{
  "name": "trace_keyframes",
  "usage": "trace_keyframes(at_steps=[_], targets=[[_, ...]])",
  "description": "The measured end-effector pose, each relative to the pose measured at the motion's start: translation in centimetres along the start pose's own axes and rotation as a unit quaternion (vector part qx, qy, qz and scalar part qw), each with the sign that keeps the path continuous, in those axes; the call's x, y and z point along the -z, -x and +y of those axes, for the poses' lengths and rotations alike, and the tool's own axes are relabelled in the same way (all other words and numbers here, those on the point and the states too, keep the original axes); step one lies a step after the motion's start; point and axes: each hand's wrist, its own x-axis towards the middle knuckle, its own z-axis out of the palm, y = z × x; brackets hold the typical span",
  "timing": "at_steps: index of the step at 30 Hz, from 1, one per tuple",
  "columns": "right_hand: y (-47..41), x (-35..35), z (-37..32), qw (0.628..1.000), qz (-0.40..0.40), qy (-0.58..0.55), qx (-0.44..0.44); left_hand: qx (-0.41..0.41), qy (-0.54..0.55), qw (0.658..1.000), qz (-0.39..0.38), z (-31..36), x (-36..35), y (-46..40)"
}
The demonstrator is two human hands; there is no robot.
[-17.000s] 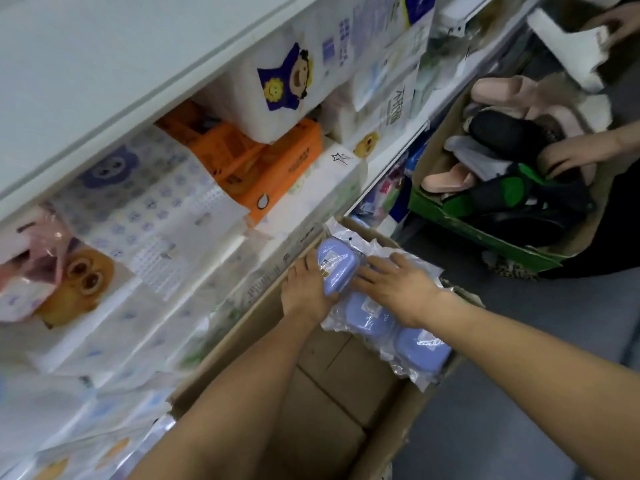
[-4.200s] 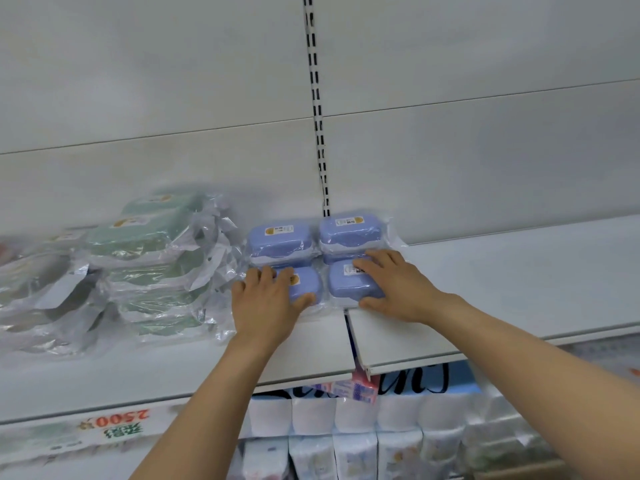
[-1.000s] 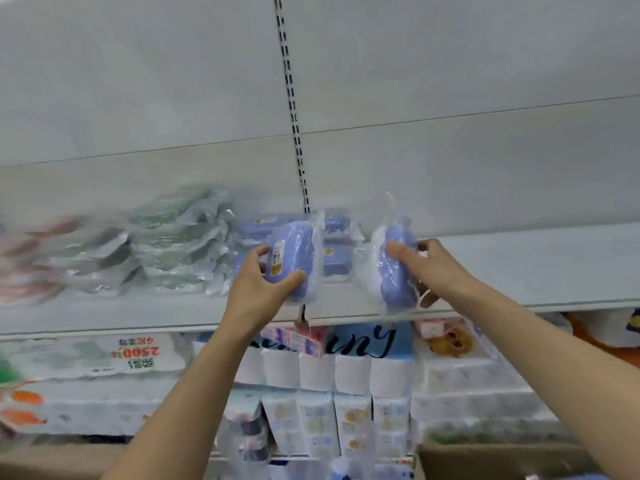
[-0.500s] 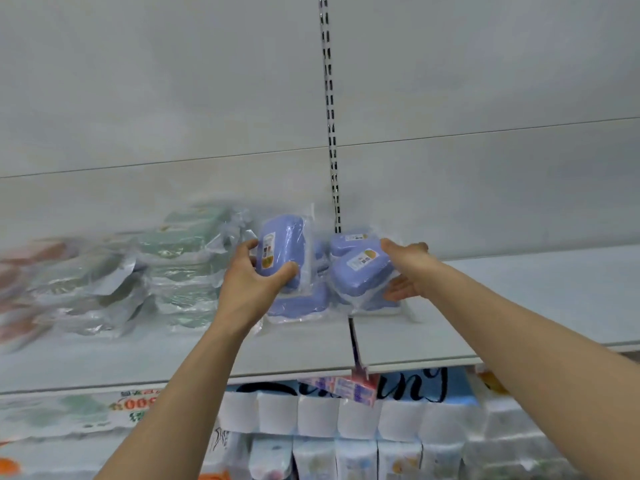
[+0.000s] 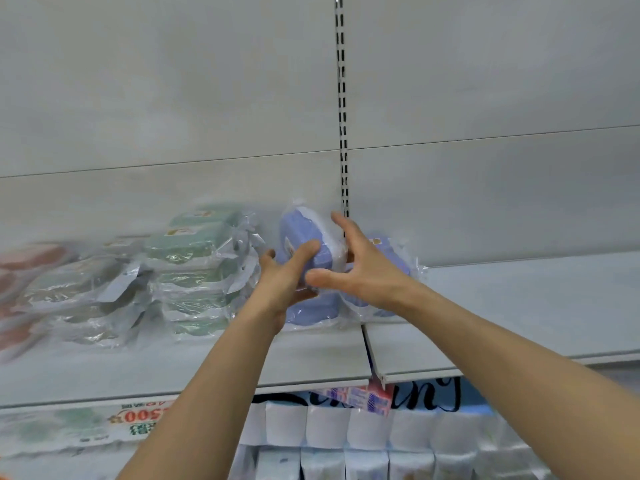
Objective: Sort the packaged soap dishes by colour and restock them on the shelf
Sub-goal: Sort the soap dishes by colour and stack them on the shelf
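Soap dishes in blue (image 5: 311,306) are stacked on the shelf (image 5: 519,306), just right of the green pile (image 5: 194,271). One packaged blue dish (image 5: 304,237) is held on edge above them, gripped by the left hand (image 5: 284,282); the right hand (image 5: 360,268), fingers (image 5: 341,225) spread, seemingly steadies it. It should be laid flat and squared against the blue stack, kept clear of the green.

Grey shelf (image 5: 519,306) with bagged soap dishes (image 5: 194,271)

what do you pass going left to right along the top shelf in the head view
pink soap dishes → green soap dishes → left hand → blue soap dish on edge → right hand → bare shelf
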Motion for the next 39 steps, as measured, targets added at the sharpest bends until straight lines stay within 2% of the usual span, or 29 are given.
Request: trace_keyframes(at_steps=[3,5,6,7,8,9,10,11,13,14,15,16,18,19,20,23,25,26,28,31,33,35,39], targets=[[-1.7,-0.3,0.1,0.992,0.116,-0.052,0.021,-0.039,-0.032,0.998,-0.022,0.8,-0.3,0.3],[-2.4,1.1,0.0,0.983,0.166,-0.084,-0.012,-0.139,-0.169,0.975,0.02,0.7,0.8,0.3],[-2.7,1.8,0.1,0.981,0.168,-0.088,-0.034,-0.226,-0.284,0.93,0.057,0.5,1.7,0.1],[-2.8,2.4,0.2,0.982,0.156,-0.09,-0.051,-0.311,-0.391,0.863,0.072,0.2,2.5,-0.1],[-3.0,2.6,0.3,0.985,0.131,-0.095,-0.064,-0.382,-0.47,0.793,0.059,0.0,3.1,-0.5],[-3.1,2.6,0.3,0.986,0.096,-0.115,-0.073,-0.424,-0.522,0.739,0.032,0.0,3.4,-0.8],[-3.1,2.6,0.4,0.985,0.058,-0.137,-0.081,-0.442,-0.546,0.712,0.005,0.1,3.5,-1.1],[-3.1,2.5,0.6,0.984,0.023,-0.155,-0.084,-0.447,-0.549,0.706,-0.01,0.2,3.5,-1.4],[-2.9,3.4,1.6,0.988,-0.015,-0.138,-0.068,-0.432,-0.54,0.722,-0.002,0.5,3.7,-1.6],[-2.8,4.2,2.3,0.995,-0.021,-0.083,-0.054,-0.413,-0.538,0.735,0.01,0.7,3.9,-1.6],[-2.6,5.1,3.3,0.999,-0.028,0.017,-0.041,-0.388,-0.539,0.747,0.021,0.8,4.2,-1.6],[-2.5,5.8,4.4,0.986,-0.045,0.157,-0.034,-0.36,-0.548,0.755,0.029,0.8,4.4,-1.8],[-2.5,6.3,6.6,0.896,-0.109,0.429,-0.013,-0.302,-0.595,0.745,0.023,0.8,4.5,-2.1],[-2.5,6.0,7.6,0.852,-0.134,0.506,0.003,-0.281,-0.624,0.729,0.01,0.7,4.3,-2.4],[-2.5,5.7,8.4,0.83,-0.143,0.538,0.015,-0.266,-0.651,0.711,-0.004,0.6,4.0,-2.7],[-2.3,5.5,9.6,0.818,-0.092,0.565,0.06,-0.234,-0.708,0.666,-0.026,0.1,3.3,-3.9],[-2.1,5.9,9.7,0.81,-0.033,0.583,0.059,-0.223,-0.718,0.658,-0.028,0.0,3.3,-4.6],[-1.9,6.2,9.7,0.812,-0.003,0.581,0.046,-0.219,-0.714,0.665,-0.033,0.0,3.2,-4.9],[-1.9,6.5,9.8,0.823,0.026,0.567,0.023,-0.209,-0.678,0.702,-0.059,-0.3,3.0,-5.5],[-2.3,6.3,10.4,0.855,-0.003,0.519,0.023,-0.201,-0.612,0.757,-0.112,-0.9,2.7,-6.3],[-2.2,5.9,11.1,0.866,-0.011,0.499,0.04,-0.227,-0.587,0.767,-0.121,-1.4,2.9,-6.5],[-1.8,5.7,12.0,0.853,0.01,0.518,0.069,-0.255,-0.609,0.743,-0.112,-2.2,3.3,-6.1],[-1.0,5.2,12.9,0.843,0.002,0.533,0.076,-0.306,-0.7,0.642,-0.066,-5.2,3.5,-5.0]])
